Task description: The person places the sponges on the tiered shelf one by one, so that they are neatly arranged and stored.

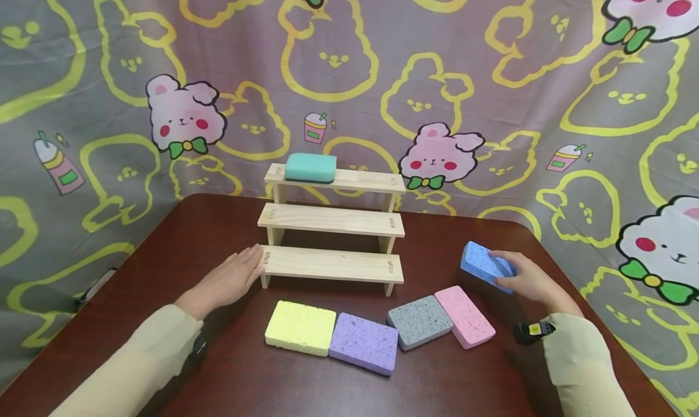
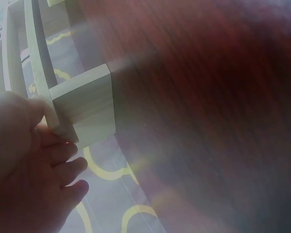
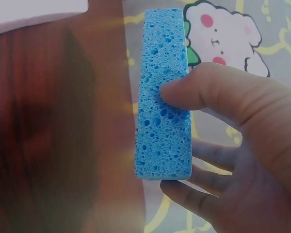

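A pale wooden three-step shelf [image 1: 330, 263] stands on the table. My left hand [image 1: 232, 278] is at the left end of its lowest step; in the left wrist view that board's corner [image 2: 63, 127] lies between thumb and fingers. On the right, my right hand [image 1: 532, 280] holds a blue sponge [image 1: 483, 264], which is tilted above the table. The right wrist view shows the thumb pressed on the blue sponge's [image 3: 160, 138] narrow side; its other side is hidden. Before the shelf lie a yellow sponge [image 1: 301, 327], a purple sponge [image 1: 364, 342], a grey sponge [image 1: 419, 322] and a pink sponge [image 1: 465, 317].
A turquoise sponge [image 1: 310, 167] sits at the left on the shelf's top step. The dark red-brown table [image 1: 218, 380] reaches back to a grey curtain [image 1: 349, 119] with yellow and pink cartoon prints, which also hangs at both sides.
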{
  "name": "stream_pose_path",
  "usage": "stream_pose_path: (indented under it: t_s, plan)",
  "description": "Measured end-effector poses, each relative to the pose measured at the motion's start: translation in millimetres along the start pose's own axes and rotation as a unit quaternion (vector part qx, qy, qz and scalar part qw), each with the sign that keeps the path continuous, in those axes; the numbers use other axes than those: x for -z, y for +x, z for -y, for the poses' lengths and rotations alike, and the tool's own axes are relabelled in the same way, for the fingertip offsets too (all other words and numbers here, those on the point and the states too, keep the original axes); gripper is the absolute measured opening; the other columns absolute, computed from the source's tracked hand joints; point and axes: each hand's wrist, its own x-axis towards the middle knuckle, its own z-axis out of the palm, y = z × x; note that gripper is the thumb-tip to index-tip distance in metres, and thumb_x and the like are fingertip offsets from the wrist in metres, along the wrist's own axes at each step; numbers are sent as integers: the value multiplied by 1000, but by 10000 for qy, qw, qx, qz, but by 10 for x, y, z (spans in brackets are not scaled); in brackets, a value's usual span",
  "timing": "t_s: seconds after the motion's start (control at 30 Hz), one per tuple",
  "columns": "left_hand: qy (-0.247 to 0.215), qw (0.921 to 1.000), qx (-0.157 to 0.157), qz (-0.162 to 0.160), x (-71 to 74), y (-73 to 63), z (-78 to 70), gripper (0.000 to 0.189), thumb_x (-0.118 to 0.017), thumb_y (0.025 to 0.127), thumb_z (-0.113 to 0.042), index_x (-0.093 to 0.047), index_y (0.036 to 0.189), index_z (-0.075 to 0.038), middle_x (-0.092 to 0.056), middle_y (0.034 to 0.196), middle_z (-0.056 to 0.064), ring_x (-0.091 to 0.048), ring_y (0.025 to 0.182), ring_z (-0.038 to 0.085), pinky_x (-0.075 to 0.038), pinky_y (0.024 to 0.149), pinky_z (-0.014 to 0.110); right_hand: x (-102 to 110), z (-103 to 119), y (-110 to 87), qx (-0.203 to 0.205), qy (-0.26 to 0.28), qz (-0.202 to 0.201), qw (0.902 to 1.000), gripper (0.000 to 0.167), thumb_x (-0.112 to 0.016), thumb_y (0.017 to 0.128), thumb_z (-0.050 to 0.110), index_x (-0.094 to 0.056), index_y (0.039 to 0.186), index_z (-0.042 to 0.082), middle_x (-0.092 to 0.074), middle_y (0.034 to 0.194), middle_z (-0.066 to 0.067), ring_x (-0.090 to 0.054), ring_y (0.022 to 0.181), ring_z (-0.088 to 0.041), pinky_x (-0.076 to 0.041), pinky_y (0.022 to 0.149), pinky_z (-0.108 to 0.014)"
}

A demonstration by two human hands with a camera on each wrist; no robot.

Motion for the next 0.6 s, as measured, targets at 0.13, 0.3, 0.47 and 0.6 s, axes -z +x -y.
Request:
stream_pose_path:
  t_s: [0.13,0.3,0.47,0.6]
  plan:
    - [0,10000,-20,-10,7,-4,-8,50,-43,98,-18,-33,133,16,-32,138,31,-29,128,42,-24,103,53,38,43,60,181,-101,-101,9997,56,-69,80,10,-45,129,-3,-40,128,-32,-36,114,-47,-33,88,-65]
    - [-17,10000,-21,-20,8,-6,-6,50,-43,98,-18,-33,133,16,-33,138,31,-29,128,42,-24,103,53,67,112,149,299,-201,-192,9992,55,-69,80,11,-46,129,-2,-40,128,-31,-36,113,-46,-34,87,-64]
    - [-7,10000,35,22,-1,-4,-4,51,-43,98,-19,-33,134,16,-32,139,30,-29,128,42,-24,103,52,87,192,257,412,-286,-218,9985,56,-69,80,10,-46,129,-2,-40,128,-31,-37,112,-45,-35,87,-63]
    - [2,10000,63,40,0,-4,-6,51,-44,98,-19,-33,134,15,-32,139,30,-29,129,41,-24,103,52,125,299,349,436,-340,-188,9983,56,-68,80,10,-45,130,-1,-39,130,-31,-35,114,-44,-35,88,-62]
